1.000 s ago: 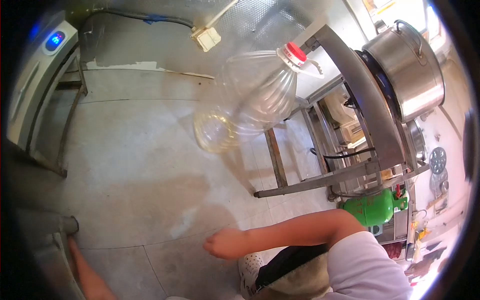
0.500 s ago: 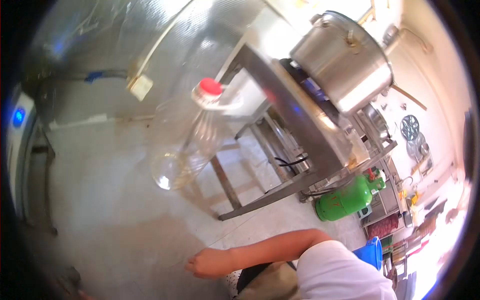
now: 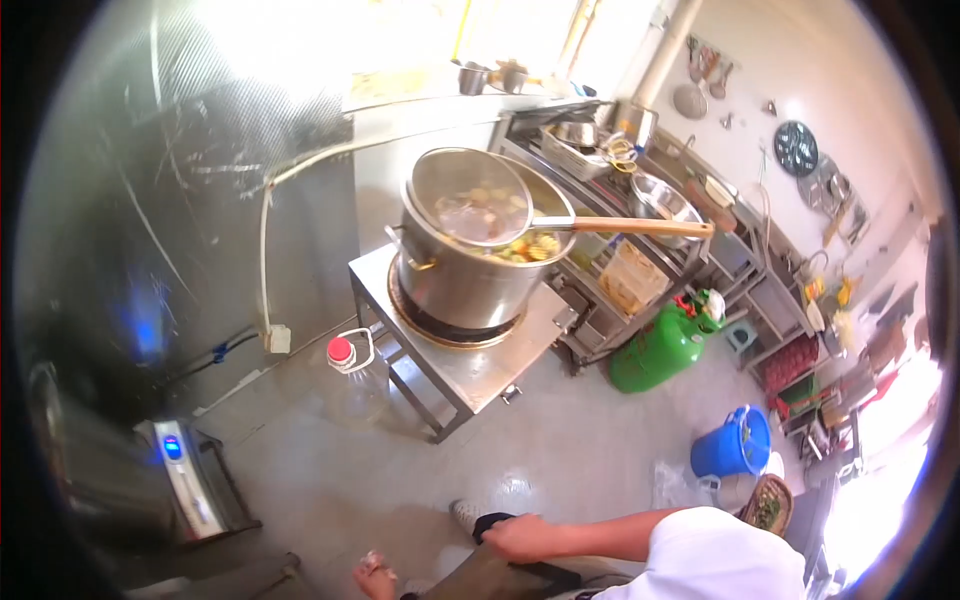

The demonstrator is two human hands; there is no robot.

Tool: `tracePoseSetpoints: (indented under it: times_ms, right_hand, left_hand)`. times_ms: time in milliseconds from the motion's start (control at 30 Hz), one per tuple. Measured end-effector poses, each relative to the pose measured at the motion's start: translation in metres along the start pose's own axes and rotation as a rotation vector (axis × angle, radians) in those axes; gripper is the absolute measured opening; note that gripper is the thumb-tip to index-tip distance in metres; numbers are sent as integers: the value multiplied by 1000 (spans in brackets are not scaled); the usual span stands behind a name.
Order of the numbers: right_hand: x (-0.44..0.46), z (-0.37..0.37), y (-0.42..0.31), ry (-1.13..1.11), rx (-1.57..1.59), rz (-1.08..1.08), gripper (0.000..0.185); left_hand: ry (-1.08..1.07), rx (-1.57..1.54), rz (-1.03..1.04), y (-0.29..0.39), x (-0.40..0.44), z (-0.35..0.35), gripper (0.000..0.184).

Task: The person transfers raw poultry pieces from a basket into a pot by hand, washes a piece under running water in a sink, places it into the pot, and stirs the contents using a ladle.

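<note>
My right hand is curled closed over my lower leg, beside the dark trouser cuff and a white speckled shoe; nothing shows in it. Low in the view, my left hand has bent fingers around something pale that is too small to make out. Further forward, a large steel pot holds a chunky stew. A round strainer with a wooden handle lies across the pot's rim. On the floor left of the stand, a clear plastic jug has a red cap. Neither hand touches these.
The pot stands on a burner on a low steel stand. A green gas cylinder and a blue bucket are to the right. At left, a device with a blue-lit display sits near the metal wall. Utensils hang at upper right.
My view has lifted and swung, bringing the pot's contents, the strainer and my left hand clearly into sight. My right hand now appears lower and further right, over my leg.
</note>
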State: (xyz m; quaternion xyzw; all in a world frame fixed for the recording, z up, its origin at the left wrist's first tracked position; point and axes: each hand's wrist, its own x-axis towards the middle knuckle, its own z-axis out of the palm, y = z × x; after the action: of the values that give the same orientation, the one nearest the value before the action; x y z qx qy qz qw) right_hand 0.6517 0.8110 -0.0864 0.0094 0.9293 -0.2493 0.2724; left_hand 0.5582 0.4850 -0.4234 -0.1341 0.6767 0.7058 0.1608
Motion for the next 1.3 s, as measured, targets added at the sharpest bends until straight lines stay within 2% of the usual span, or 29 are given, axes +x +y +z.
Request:
tracePoseSetpoints:
  times_ms: [33, 67, 133, 200, 333, 400, 467, 533, 567, 633, 700, 800, 833, 867, 900, 1000, 1067, 1167, 1267, 1300]
  right_hand:
    - [-31, -15, 4, 50, 32, 65, 20]
    - [-64, -24, 10, 91, 67, 131, 21]
    - [-123, -52, 19, 138, 84, 242, 22]
    - [-171, -51, 51, 180, 120, 312, 23]
    - [-242, -19, 119, 260, 280, 450, 32]
    - [-273, -33, 145, 281, 370, 491, 35]
    - [-299, -50, 179, 290, 415, 512, 36]
    - [-324, -65, 222, 353, 448, 586, 35]
    - [-342, -78, 245, 339, 445, 595, 34]
    - [-365, -90, 290, 363, 439, 651, 32]
    - [-393, -107, 346, 443, 415, 687, 31]
    - [-439, -113, 409, 609, 444, 772, 26]
    - [-448, -114, 433, 680, 453, 804, 25]
    - [-462, -108, 453, 652, 514, 877, 29]
    - [-480, -97, 473, 621, 568, 954, 35]
    - [-549, -63, 509, 625, 653, 1132, 36]
    - [-592, -38, 525, 677, 771, 1275, 36]
    - [-654, -10, 559, 649, 1029, 1476, 40]
    - [-707, 32, 634, 595, 1182, 1499, 43]
    - [-730, 35, 670, 575, 1157, 1470, 43]
  left_hand:
    - [2, 112, -140, 30, -20, 10, 26]
    - [-12, 224, -279, 150, -59, 55, 26]
    - [-157, 438, -364, 248, -101, 109, 32]
    - [-273, 488, -330, 220, -98, 129, 34]
    - [-721, 987, 51, 283, -151, 266, 33]
    - [-514, 798, -160, 259, -165, 339, 30]
    - [-713, 751, -101, 237, -177, 405, 31]
    - [-729, 624, -202, 260, -206, 460, 31]
    - [-834, 568, -258, 265, -231, 517, 31]
    - [-1049, 376, -405, 267, -263, 588, 30]
    - [-1123, 417, -457, 239, -281, 653, 30]
    - [-1275, 519, -540, 251, -342, 765, 23]
    - [-1461, 524, -388, 218, -341, 800, 23]
    - [-1622, 503, -221, 186, -341, 835, 22]
    - [-1634, 531, -307, 184, -373, 884, 24]
    - [-1706, 503, -479, 169, -470, 1016, 27]
    - [-1649, 535, -540, 176, -538, 1090, 25]
    - [-1683, 524, -462, 151, -610, 1189, 24]
    - [-1845, 488, -480, 102, -636, 1288, 24]
    - [-1775, 530, -511, 103, -649, 1306, 24]
